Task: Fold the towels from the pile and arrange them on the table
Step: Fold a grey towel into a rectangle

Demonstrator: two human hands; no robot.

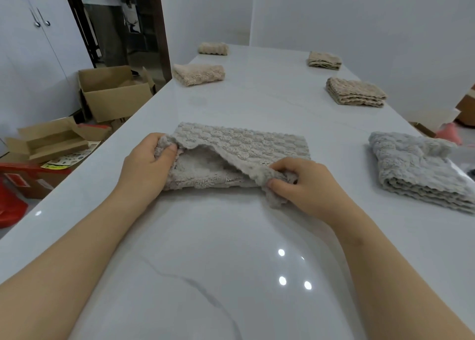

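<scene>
I hold the grey towel (239, 144) with both hands in the middle of the glossy white table (205, 262). It lies crosswise in front of me, doubled over. Its waffled upper layer is lifted along the near edge, so the fluffier lower layer shows underneath. My left hand (146, 159) pinches the upper layer's left corner, thumb and curled fingers closed on the cloth. My right hand (303, 183) pinches the near right corner, thumb and bent fingers bunching the fabric, and a small flap hangs onto the table just below my thumb. To my right, near the table's edge and well apart from my hands, sits the grey pile (416, 170), plush towels stacked with the top one rumpled. Farther along the right side lie the nearer tan towel (354, 92) and the farther tan towel (324, 61), both folded and apart from each other. Along the left edge lie the nearer cream towel (199, 74) and, beyond it, the farther cream towel (212, 48), also folded. On the floor to the left stand open cardboard boxes (113, 93). Past them a person (108, 18) stands in a doorway beside a white cabinet (25, 31).
</scene>
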